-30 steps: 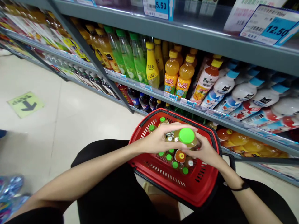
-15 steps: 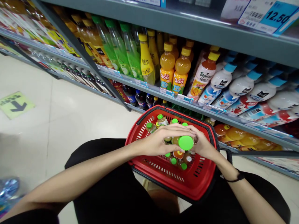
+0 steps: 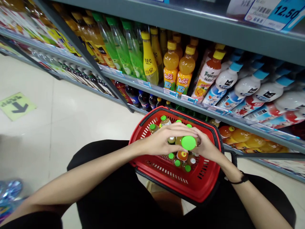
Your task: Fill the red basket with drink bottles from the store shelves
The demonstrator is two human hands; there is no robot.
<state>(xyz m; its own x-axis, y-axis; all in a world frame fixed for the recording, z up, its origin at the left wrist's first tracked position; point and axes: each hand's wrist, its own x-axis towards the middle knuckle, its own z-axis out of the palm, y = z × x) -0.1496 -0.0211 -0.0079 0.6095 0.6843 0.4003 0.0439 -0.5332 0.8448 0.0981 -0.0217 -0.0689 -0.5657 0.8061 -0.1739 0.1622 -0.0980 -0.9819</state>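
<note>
Holding: left hand (image 3: 164,140) and right hand (image 3: 207,144) both closed on a clear plastic bottle with a round bright green cap (image 3: 188,143), cap facing up towards the camera; label hidden by the fingers.
Left pose: forearm reaching in from the lower left, fingers along the bottle's far side, thumb along the near side, fingertips meeting the right hand.
Right pose: wrist bent inward, fingers curled about the bottle's right side; narrow black wristband (image 3: 240,179) on the wrist.
Bottle position: above the red plastic basket (image 3: 205,190), which sits between black-trousered legs (image 3: 102,178).
Basket contents: small bottles with green caps (image 3: 177,163), plus one squarish orange-red top with a yellow emblem (image 3: 182,155); print too small to read.
Price labels: large blue-and-white shelf tag (image 3: 274,14) reads "12.50", on the edge of the grey metal shelf (image 3: 190,19); smaller tags not dependably legible.
Shelf brands: orange bottles with yellow caps (image 3: 184,76) marked "Qoo"; white-labelled bottle with a yellow cap (image 3: 208,74) marked "Tropicana"; slim yellow bottle (image 3: 150,58) marked "怡泉+C".
Neighbouring stock: white bottles with blue caps (image 3: 230,79) to the right, tall green-capped clear bottles (image 3: 130,47) to the left.
Floor marking: yellow-green square sign (image 3: 17,106) with a black arrow; characters blurred.
</note>
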